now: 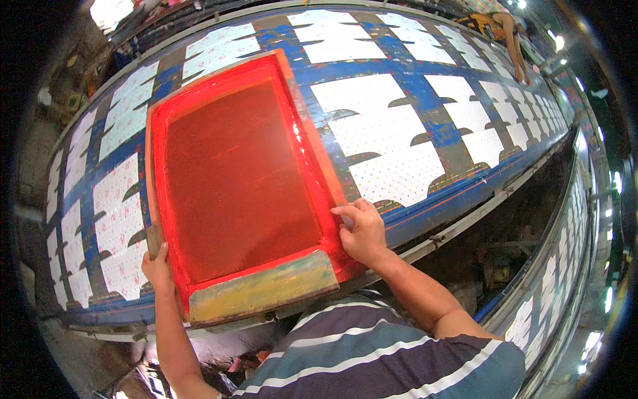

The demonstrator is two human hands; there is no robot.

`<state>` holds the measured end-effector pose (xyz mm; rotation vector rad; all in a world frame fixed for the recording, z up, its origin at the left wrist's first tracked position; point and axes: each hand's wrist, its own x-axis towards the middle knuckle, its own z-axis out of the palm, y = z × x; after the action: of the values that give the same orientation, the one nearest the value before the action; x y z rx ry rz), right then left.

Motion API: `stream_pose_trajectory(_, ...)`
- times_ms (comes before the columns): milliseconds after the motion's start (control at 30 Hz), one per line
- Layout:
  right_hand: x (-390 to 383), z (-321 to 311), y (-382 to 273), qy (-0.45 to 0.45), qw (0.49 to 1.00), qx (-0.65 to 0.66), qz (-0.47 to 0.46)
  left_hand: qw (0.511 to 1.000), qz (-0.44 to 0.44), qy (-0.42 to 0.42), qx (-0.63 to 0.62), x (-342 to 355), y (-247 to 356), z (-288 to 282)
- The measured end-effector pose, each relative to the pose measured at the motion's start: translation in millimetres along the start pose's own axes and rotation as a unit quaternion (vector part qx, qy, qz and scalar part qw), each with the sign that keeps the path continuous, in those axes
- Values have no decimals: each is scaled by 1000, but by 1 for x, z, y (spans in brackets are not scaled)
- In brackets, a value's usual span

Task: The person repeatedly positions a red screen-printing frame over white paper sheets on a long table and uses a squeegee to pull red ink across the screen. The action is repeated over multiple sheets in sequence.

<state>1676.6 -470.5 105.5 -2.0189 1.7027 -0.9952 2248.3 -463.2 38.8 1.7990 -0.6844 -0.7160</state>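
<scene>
L hand (157,267): fingers closed on L edge of the red screen (239,179), near its near-L corner, thumb on top by a greyish patch (153,241). R hand (363,231): fingers curled, thumb + index closed on R edge, near end; underside grip hidden, can't tell how far fingers wrap. Screen sits between both hands, over near-L part of the blue table (415,96), slightly skewed, near end over table's edge; can't tell if flat or a bit lifted. Dark red mesh in the middle, bright wet-looking red border, yellowish smeared strip (266,286) across near end. Around it: white cut pieces (379,133) in rows on table, approx evenly spaced; reddish motifs on L ones, small dots on R ones. Metal rail (425,249) along near edge. Below: wearer's striped shirt (345,339). Far R: 2nd table w/ more white pcs (551,286). Top R: another person's arm (510,43) reaching down to table, hand detail too small.
</scene>
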Motion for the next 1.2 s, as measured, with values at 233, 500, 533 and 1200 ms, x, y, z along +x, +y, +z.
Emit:
stream_pose_trajectory(233, 34, -50, 37, -20, 1000, -4, 18, 999, 15, -15, -49, -29, 58, 40)
stream_pose_trajectory(500, 49, -136, 181, 16, 995, -48, 81, 999, 41, 2, -11, -124, 78, 199)
stream_pose_trajectory(533, 50, -150, 201, 22, 995, -49, 85, 999, 40, 5, -6, -139, 79, 222)
stream_pose_trajectory(1200, 37, -282, 396, 26, 996, 8, 91, 991, 86, 47, 91, -289, 94, 414)
